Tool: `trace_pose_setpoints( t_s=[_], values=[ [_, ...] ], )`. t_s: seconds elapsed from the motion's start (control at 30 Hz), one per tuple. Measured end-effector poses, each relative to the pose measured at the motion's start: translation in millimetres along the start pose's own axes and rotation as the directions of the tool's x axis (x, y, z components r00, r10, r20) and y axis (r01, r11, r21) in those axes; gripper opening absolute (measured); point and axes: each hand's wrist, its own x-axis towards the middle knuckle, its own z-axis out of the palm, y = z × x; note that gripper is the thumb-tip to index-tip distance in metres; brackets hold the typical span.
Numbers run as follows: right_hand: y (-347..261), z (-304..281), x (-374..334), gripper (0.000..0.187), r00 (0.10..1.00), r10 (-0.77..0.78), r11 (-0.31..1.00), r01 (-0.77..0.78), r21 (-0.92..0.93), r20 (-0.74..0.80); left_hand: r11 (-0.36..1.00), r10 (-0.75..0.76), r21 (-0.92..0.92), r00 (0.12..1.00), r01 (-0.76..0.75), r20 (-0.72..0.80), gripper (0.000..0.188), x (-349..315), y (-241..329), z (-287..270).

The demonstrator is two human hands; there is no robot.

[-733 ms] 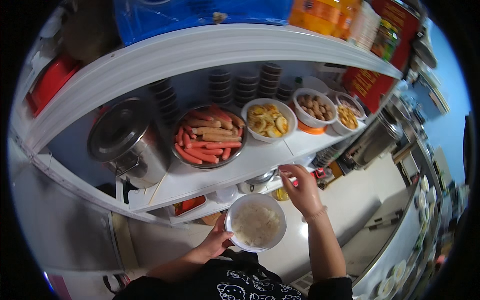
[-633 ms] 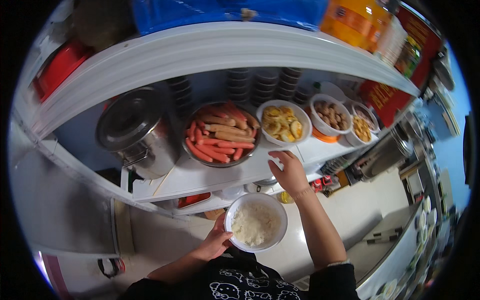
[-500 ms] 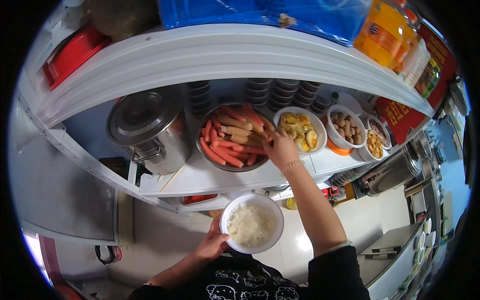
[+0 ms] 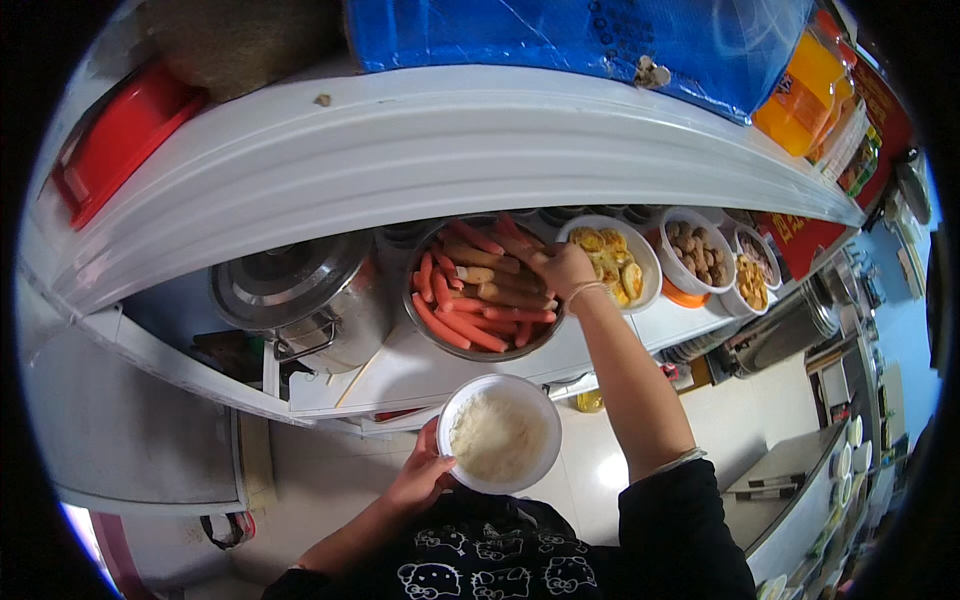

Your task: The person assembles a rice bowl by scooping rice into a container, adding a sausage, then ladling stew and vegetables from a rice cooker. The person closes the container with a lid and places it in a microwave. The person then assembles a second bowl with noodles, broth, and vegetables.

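My left hand grips the rim and side of a round white bowl of white rice, held level below the shelf edge. My right hand reaches into the right side of a round metal basin piled with red and tan sausages. Its fingers are closed at a sausage on the far right of the pile, and the fingertips are partly hidden. Right of that hand stands a white bowl of fried egg pieces.
Left of the basin stands a lidded steel pot. Bowls of meatballs and yellow pieces sit to the right. An upper white shelf overhangs everything, carrying a blue package, a red tub and an orange drink bottle.
My right hand has moved slightly farther back over the sausages. The view has shifted so the upper shelf hangs lower and covers the stacked bowls behind. My left hand still holds the rice bowl.
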Motion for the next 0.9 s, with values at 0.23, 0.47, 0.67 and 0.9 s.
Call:
trace_pose_setpoints(
  t_s=[0.23, 0.47, 0.67, 0.9],
  values=[
    [40.0, -43.5, -133.2, 0.037, 0.997, 0.070, 0.872, -0.039, 0.487, -0.046, 0.985, -0.144, -0.092, 0.989, 0.147, 0.039, 0.074, 29.8, -4.4, -2.4],
    [73.1, 6.0, -283.3, 0.034, 0.914, 0.391, 0.776, -0.262, 0.573, -0.112, 0.990, -0.143, 0.015, 0.972, 0.143, 0.184, 0.076, 60.9, -18.3, 30.8],
    [96.8, 27.1, -332.0, 0.031, 0.713, 0.513, 0.762, -0.122, 0.636, -0.477, 0.975, -0.212, 0.136, 0.925, 0.177, 0.316, 0.078, 74.0, -46.9, 68.5],
    [121.4, 19.6, -400.1, 0.031, 0.461, 0.638, 0.688, 0.021, 0.726, -0.617, 0.879, -0.477, 0.255, 0.720, 0.404, 0.503, 0.077, 64.1, -71.3, 109.6]
  ],
)
